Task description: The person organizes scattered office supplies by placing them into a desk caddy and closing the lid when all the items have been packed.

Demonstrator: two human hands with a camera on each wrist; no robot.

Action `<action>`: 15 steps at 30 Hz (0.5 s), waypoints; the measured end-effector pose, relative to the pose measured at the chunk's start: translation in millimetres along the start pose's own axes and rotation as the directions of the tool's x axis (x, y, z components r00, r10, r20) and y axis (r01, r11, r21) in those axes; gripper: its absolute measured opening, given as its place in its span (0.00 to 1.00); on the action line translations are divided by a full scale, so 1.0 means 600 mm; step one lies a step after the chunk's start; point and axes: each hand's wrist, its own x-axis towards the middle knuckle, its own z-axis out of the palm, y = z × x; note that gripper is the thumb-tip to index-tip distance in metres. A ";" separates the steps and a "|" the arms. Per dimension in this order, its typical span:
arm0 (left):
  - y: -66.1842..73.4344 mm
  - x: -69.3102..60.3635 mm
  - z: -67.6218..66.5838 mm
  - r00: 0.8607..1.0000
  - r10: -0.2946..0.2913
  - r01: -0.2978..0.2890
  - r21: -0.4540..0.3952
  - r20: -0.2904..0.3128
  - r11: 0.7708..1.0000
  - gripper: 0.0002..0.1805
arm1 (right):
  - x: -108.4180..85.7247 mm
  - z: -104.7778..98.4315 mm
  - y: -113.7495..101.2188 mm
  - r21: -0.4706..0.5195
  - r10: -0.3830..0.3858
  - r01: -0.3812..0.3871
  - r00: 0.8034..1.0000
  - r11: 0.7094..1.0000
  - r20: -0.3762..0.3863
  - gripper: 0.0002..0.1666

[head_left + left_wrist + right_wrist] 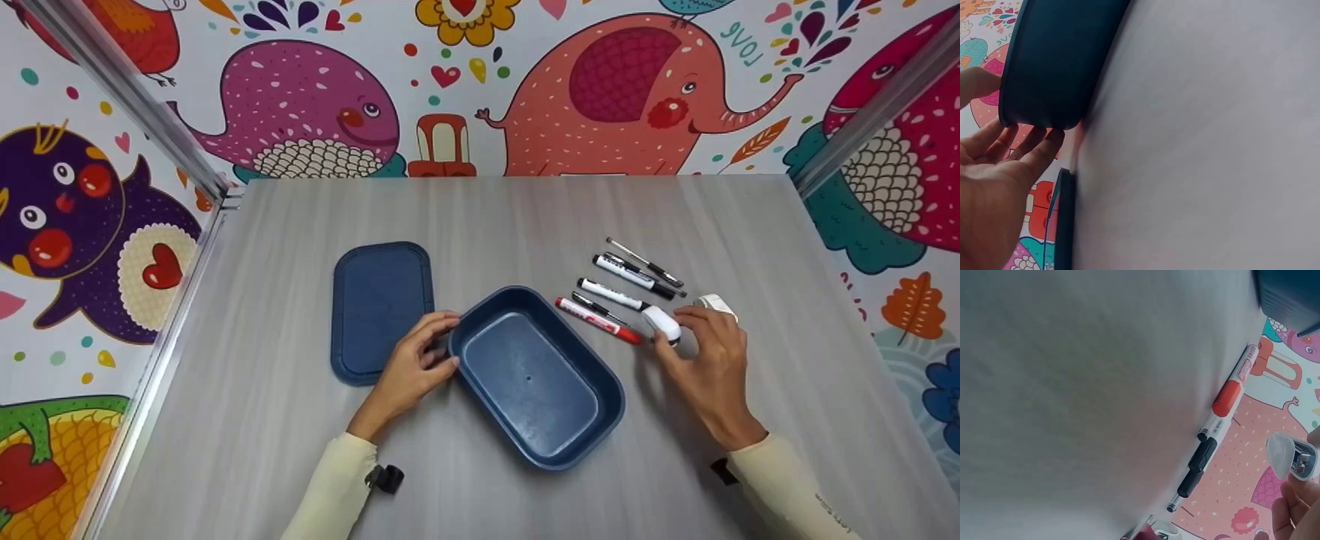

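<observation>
An open blue container [529, 382] lies at an angle mid-table, nothing inside it. My left hand [409, 371] grips its upper left corner; in the left wrist view the fingers and thumb of that hand [999, 180] are on two sides of the container [1050, 67]. Between thumb and fingers, my right hand [709, 371] pinches a small white item [661, 325], right of the pens. The right wrist view shows this item [1282, 455] with a translucent cover and metal parts, held by the hand [1300, 506] above the table.
A blue lid [382, 311] lies flat left of the container. Several pens and markers, including a red marker [598, 320] and a black-capped marker [634, 276], lie right of it. Another white item [718, 306] is partly hidden behind my right hand. A patterned wall stands behind the table.
</observation>
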 end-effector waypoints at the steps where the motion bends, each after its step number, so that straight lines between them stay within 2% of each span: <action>1: 0.000 0.000 0.000 1.000 -0.002 0.002 0.002 0.001 1.000 0.30 | 0.001 0.000 -0.001 0.003 0.000 0.000 1.000 1.000 0.001 0.14; 15: 0.000 0.001 0.000 1.000 -0.006 0.006 -0.016 0.001 1.000 0.30 | 0.004 0.003 -0.020 0.027 -0.009 0.008 1.000 1.000 0.018 0.14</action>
